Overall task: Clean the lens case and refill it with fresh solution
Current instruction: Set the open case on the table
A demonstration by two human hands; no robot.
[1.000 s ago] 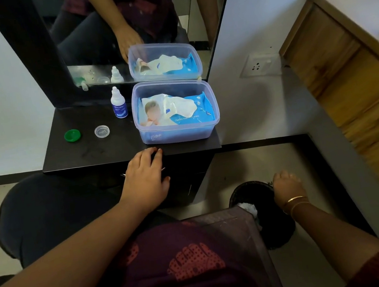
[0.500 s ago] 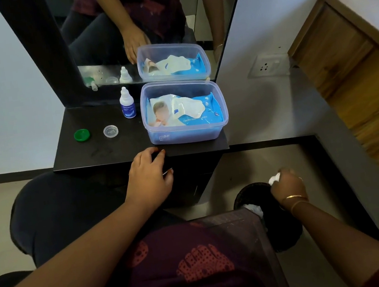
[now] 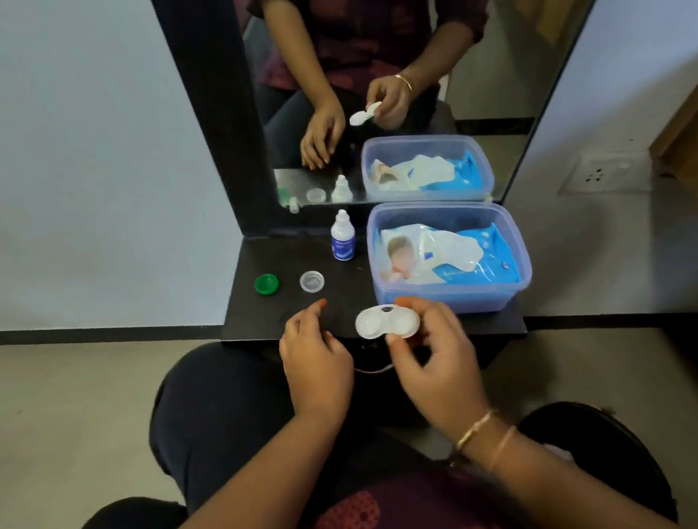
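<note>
holding lens case (image 3: 387, 322) above tabletop (image 3: 255, 319) front edge; right hand (image 3: 439, 368) grip pinched on its 3 o'clock end. left hand (image 3: 314, 360) grip loose, empty. green cap (image 3: 266, 284) and clear cap (image 3: 311, 281) lie at 10 o'clock of case, solution bottle (image 3: 343, 238) at 12. wiping judged done; refill and capping remain. half a second ago: right hand down at bin, left on tabletop edge.

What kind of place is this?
Probably a home dressing corner: a tall mirror over a small black shelf, a wall socket beside it, a solution bottle on the shelf and a lens case in the right hand.
</note>
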